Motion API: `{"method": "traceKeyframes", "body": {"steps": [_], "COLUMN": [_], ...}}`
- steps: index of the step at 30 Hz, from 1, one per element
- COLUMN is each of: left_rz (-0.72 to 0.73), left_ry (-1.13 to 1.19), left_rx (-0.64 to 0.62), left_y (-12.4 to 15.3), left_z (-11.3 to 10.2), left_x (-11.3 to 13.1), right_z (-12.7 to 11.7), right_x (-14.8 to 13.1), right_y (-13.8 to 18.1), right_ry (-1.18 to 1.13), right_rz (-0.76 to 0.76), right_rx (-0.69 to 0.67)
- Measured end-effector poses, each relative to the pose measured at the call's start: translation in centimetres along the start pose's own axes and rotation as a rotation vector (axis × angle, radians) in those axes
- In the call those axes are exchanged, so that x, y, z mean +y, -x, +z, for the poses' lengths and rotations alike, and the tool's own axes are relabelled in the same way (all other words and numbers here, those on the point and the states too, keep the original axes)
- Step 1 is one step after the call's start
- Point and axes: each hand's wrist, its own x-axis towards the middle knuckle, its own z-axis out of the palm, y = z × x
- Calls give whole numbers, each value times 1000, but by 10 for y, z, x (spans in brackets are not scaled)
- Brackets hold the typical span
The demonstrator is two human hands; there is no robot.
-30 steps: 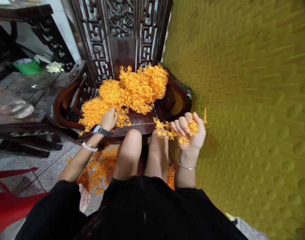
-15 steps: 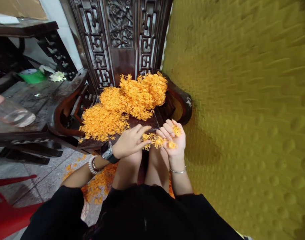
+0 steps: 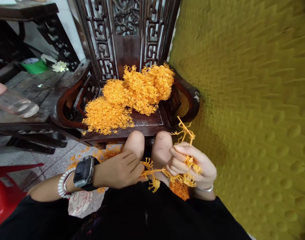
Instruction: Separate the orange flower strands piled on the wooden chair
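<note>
Left hand (image 3: 118, 170) fingers pinching orange sprig (image 3: 155, 170); right hand (image 3: 192, 161) fingers curled round its right end plus second sprig (image 3: 186, 127). Hard tug could snap thin stem.

I'm standing in what is looking like a home's sitting room. Beyond both hands, a dark, glossy wooden armchair (image 3: 127, 50) is showing a carved openwork back and curving arms. Farther off, to the left of the left hand (image 3: 117, 170), matching dark wooden furniture (image 3: 19, 81) is standing beside it. Nearer, left of that hand, a bright red plastic seat (image 3: 1, 203) is showing above grey speckled floor tiles (image 3: 48, 161), looking more domestic than industrial.
</note>
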Motion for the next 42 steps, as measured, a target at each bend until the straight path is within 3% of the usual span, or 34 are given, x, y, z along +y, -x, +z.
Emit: {"method": "traceKeyframes", "body": {"steps": [3,5,7,10,14,16,19,21,23,25,27,29,31,34,36,39,41,42], "left_rz": [-71,-322,-650,-953,-1092,-1225,-1387,-1343,-1221,-1059,-825,-568,-441,-445,-445,-329,-322,-401], "left_ry": [36,79,30,-88,-43,-56,-49,-42,18,223,537,786,805,592,434,354,405,428], "left_rx": [135,160,109,19,88,39,-116,-73,106,304,399,328,191,67,81,133,229,326], "left_y": [25,46,62,68,49,37,21,11,0,-14,-31,-48,-59,-62,-53,-30,-8,4], "left_z": [-18,-31,-35,-10,61,89,105,104,96,82,65,47,35,31,33,28,17,11], "left_x": [0,-9,-30,-79,-141,-158,-167,-168,-163,-148,-123,-92,-65,-44,-37,-24,-19,-21], "right_z": [-5,-14,-22,-28,-33,-35,-39,-41,-42,-42,-39,-36,-31,-25,-23,-22,-23,-24], "right_x": [-22,-38,-47,-42,-28,-25,-23,-21,-20,-18,-15,-13,-11,-10,-9,-11,-16,-20], "right_y": [30,53,65,52,12,1,-4,-5,-7,-11,-17,-22,-25,-21,-12,15,40,53], "right_ry": [57,36,-23,-98,-167,-197,-263,-309,-332,-330,-311,-286,-249,-192,-164,-98,-43,-21], "right_rz": [-206,-603,-734,-673,-768,-803,-797,-785,-773,-746,-689,-626,-552,-436,-379,-294,-372,-491], "right_rx": [248,580,712,575,367,284,152,63,-17,-61,-60,-32,2,67,103,126,158,202]}}
